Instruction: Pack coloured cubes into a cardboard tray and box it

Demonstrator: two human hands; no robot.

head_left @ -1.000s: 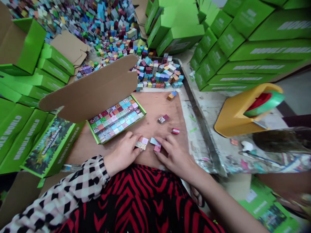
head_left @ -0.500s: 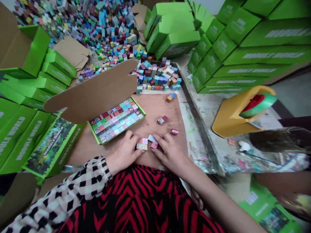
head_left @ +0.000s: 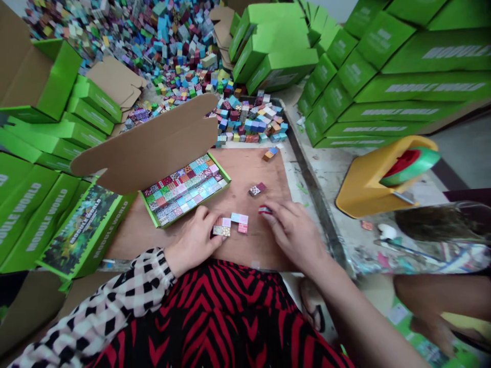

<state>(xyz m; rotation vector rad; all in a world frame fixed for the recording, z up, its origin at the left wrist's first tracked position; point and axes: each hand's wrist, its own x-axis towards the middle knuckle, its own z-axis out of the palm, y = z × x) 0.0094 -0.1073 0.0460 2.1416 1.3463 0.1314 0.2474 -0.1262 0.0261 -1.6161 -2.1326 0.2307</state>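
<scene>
My left hand point(head_left: 195, 235) rests on the brown board with thumb and index finger curled against a small cluster of patterned cube blocks point(head_left: 222, 227). Just right of that cluster, apart from it, lies another group of pale blue and pink blocks point(head_left: 240, 222). My right hand point(head_left: 293, 230) pinches a small red block point(head_left: 264, 210) between thumb and fingertips, a little above or on the board. Farther up lie a maroon-and-white block point(head_left: 257, 189) and an orange-and-blue block point(head_left: 270, 154). An open green box point(head_left: 226, 176), tightly filled with patterned cubes, stands beyond my left hand.
A large heap of loose cubes point(head_left: 180, 61) covers the back. Green boxes point(head_left: 402, 87) are stacked right, with more boxes point(head_left: 49, 214) on the left. A yellow tape dispenser point(head_left: 356, 179) stands right of the tray's metal edge point(head_left: 318, 189). Another person's hand point(head_left: 433, 322) shows at lower right.
My right hand has left the pale blue and pink blocks, moved right and picked up the red block. My left hand has stayed at its cluster, which is turned slightly.
</scene>
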